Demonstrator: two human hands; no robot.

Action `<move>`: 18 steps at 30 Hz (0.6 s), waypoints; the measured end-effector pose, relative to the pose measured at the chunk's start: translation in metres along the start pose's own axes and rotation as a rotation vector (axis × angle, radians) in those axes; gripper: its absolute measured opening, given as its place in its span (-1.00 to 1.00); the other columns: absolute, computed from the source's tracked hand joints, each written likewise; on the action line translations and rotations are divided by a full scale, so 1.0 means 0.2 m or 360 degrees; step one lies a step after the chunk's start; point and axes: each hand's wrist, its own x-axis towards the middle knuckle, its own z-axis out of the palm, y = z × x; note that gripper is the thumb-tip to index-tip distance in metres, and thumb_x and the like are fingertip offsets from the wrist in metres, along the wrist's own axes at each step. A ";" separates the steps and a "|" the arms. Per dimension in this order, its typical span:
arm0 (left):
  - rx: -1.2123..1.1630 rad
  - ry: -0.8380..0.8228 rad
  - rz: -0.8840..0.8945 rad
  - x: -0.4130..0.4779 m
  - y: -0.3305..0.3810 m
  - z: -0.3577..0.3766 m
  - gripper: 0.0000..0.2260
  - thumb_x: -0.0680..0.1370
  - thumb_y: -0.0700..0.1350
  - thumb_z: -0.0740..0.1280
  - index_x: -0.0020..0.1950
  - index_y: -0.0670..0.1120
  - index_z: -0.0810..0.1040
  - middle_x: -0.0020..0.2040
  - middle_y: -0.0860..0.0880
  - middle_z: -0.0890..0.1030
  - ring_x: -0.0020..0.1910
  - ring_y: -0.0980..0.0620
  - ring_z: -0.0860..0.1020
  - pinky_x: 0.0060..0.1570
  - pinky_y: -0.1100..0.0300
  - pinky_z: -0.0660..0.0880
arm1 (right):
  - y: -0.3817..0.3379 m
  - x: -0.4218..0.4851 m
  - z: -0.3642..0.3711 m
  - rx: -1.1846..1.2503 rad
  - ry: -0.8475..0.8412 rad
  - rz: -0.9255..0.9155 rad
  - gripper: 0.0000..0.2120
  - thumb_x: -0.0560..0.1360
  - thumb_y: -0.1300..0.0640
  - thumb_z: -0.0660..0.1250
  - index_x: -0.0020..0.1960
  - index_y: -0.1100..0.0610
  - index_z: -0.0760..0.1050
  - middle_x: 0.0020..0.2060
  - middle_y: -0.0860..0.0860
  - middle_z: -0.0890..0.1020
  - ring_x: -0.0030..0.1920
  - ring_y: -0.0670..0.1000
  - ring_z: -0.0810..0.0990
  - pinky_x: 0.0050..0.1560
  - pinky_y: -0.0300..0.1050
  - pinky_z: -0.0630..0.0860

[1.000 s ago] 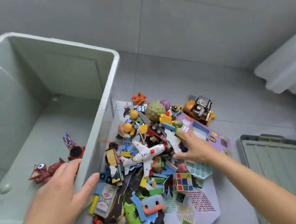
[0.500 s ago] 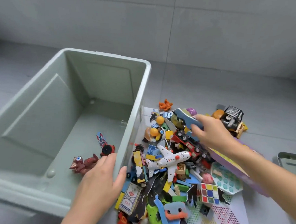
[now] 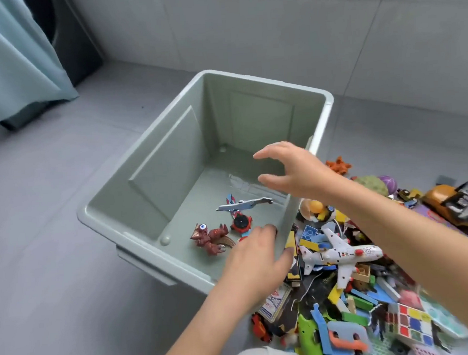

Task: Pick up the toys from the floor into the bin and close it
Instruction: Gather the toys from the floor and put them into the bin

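Head view, near to far, with the bin (image 3: 172, 159) as landmark. Nearest the viewer, right of the bin's near corner, the toy pile (image 3: 369, 292) covers the floor (image 3: 54, 241): a green plastic piece (image 3: 310, 339), a blue foam shape with an orange bar (image 3: 344, 339), a checkered colour cube (image 3: 412, 324) and a box of cards (image 3: 274, 302) that lies just beside the bin wall. The left hand (image 3: 256, 265) rests on the bin's near right rim, fingers curled over the edge and thumb on the outer side toward the pile; it grips the rim only and carries no toy. Just right of that rim, a white toy airplane (image 3: 342, 255) lies on top of the blocks. Inside the bin, on its floor near the same corner, stand a red monster figure (image 3: 210, 237) and a red-and-black round toy (image 3: 240, 223); above them a flat blue-grey piece (image 3: 245, 204) is caught in mid-air, blurred. The right hand (image 3: 295, 171) hovers over the bin's right side, fingers spread wide and holding nothing. Beyond the bin's right wall lie an orange figure (image 3: 339, 165), a bumpy green ball (image 3: 371, 185) and a toy truck (image 3: 456, 206). Far left of the bin hangs a curtain (image 3: 12, 61).
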 end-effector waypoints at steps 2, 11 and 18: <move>-0.0003 0.0018 0.0046 0.00 0.00 0.01 -0.69 0.56 0.17 0.12 0.16 -0.01 0.35 0.05 -0.03 0.48 0.04 -0.10 0.50 -0.01 0.02 0.44 | 0.12 -0.12 -0.08 0.0193 0.0374 0.0136 -0.68 0.50 0.02 0.33 0.24 0.02 0.49 0.17 -0.02 0.54 0.16 -0.06 0.50 0.22 -0.12 0.42; -0.0073 0.0135 0.0102 0.00 -0.01 0.02 -0.79 0.53 0.16 0.15 0.03 0.06 0.41 -0.13 0.04 0.49 -0.07 -0.09 0.52 -0.06 0.00 0.45 | 0.81 -0.72 0.27 -0.0903 -0.0475 0.0494 -0.21 0.34 -0.26 0.40 0.44 -0.10 0.14 0.30 0.09 0.34 0.24 0.12 0.38 0.25 0.05 0.36; -0.0072 0.0252 0.0067 -0.01 0.04 0.02 -0.86 0.54 0.06 0.21 0.02 0.04 0.45 -0.21 0.09 0.48 -0.19 0.01 0.44 -0.19 0.05 0.38 | 0.94 -0.74 0.45 -0.1049 -0.0538 0.0324 -0.47 0.47 -0.03 0.33 0.36 0.03 0.23 0.09 0.09 0.51 0.09 0.14 0.47 0.05 0.01 0.34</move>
